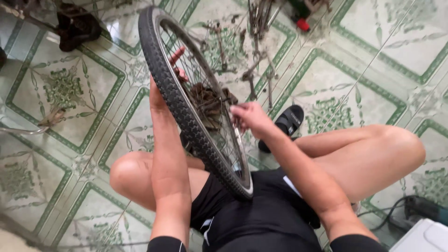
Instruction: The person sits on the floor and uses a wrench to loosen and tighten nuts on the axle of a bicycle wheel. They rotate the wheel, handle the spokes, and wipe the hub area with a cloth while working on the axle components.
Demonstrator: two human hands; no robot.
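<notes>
Black shorts [261, 219] and two bare knees are filling the lower frame, nearest the lens, and a bicycle wheel [196, 100] is standing on edge between the thighs, its lower rim resting against the lap. Right hand [249, 116] is pinching at the rusty hub [210, 105] in the middle of the frame, fingers closing on something small by the sprocket; what exactly, I cannot tell. Left hand [163, 81] is reaching behind the tyre, fingers poking through the spokes and bracing the wheel from the far side; whether it is truly clenching is hidden. Wheel's plane is running from upper left of the frame down to lower centre, so the hub is lying just ahead of the right hand, which is the nearer one to it. Farther out, a black sandal [285, 123] is sitting on the green-patterned floor tiles [65, 88], rusty tools [256, 42] are lying at top centre, and a red-capped object [302, 23] is showing at the top edge. No labels are legible.
</notes>
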